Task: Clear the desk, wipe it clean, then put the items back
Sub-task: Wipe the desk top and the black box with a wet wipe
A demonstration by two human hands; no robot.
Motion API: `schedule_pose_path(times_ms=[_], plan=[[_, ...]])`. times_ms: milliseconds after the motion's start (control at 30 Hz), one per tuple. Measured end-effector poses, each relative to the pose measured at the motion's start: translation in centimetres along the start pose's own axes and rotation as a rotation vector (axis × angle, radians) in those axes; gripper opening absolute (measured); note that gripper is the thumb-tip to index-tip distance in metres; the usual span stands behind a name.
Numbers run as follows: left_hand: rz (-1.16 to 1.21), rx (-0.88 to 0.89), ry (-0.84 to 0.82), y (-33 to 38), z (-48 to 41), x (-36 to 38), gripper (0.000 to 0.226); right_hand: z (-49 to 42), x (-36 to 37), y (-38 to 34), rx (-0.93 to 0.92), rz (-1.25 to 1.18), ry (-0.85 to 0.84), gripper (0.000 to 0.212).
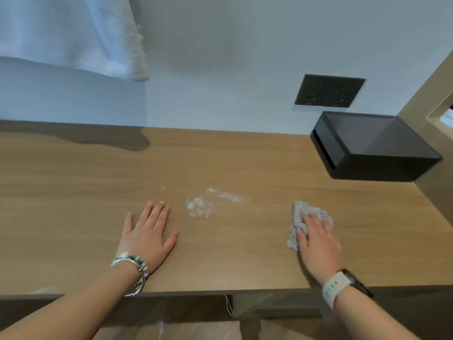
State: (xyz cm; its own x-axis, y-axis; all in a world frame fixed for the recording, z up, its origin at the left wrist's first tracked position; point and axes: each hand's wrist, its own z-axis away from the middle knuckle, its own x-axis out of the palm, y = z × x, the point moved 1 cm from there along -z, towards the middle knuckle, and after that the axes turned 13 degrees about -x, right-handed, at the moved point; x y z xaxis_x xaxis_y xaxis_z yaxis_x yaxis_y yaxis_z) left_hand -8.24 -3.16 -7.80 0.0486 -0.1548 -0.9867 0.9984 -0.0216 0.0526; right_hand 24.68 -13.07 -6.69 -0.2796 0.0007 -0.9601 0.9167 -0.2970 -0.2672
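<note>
Two hands: left hand [147, 231] resting flat — right hand [318, 244] pressing cloth [297, 219], straight-fingered.
Wipe: white residue [208, 202] likely needing firm leftward sweeps.

No legible text, labels, brands or nos. on desk [220, 163], wall socket panel [329, 90], black box [375, 146] or wristwatch [343, 283].
</note>
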Motion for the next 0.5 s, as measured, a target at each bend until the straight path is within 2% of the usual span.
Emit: schedule_pose_path(times_ms=[67, 133, 200, 267, 333, 367, 400, 467, 500], plan=[[-0.018, -0.005, 0.010, -0.2, -0.2, 0.2, 0.093, -1.6, -0.1, -0.4, 0.065, 0.016, 0.053, 0.050], [-0.008, -0.012, 0.000, -0.3, -0.4, 0.3, 0.092, -2.1, 0.4, -3.3, 0.006, 0.021, 0.065, 0.049], [0.004, -0.010, -0.007, -0.3, -1.0, 0.1, 0.090, -1.3, 1.6, -7.9, -0.225, 0.016, 0.000, 0.050], [0.039, -0.011, -0.022, -0.6, -2.1, -0.2, 0.078, 0.3, 2.5, -12.3, -0.508, -0.024, -0.112, 0.052], [0.062, -0.026, -0.011, -0.9, -3.1, -0.3, 0.066, 0.2, 3.1, -12.7, -0.628, -0.059, -0.187, 0.057], [0.068, -0.031, 0.002, -1.0, -3.3, -0.3, 0.069, -0.6, 3.2, -11.4, -0.622, -0.040, -0.157, 0.055], [0.064, -0.030, 0.009, -1.0, -3.4, -0.3, 0.076, -1.4, 3.2, -9.6, -0.579, 0.001, -0.047, 0.051], [0.040, -0.030, 0.019, -1.0, -3.3, 0.0, 0.088, -3.5, 2.3, -5.1, -0.298, 0.052, 0.116, 0.047], [0.035, -0.034, 0.026, -0.9, -3.3, 0.1, 0.090, -4.4, 1.6, -3.2, -0.134, 0.044, 0.112, 0.046]])
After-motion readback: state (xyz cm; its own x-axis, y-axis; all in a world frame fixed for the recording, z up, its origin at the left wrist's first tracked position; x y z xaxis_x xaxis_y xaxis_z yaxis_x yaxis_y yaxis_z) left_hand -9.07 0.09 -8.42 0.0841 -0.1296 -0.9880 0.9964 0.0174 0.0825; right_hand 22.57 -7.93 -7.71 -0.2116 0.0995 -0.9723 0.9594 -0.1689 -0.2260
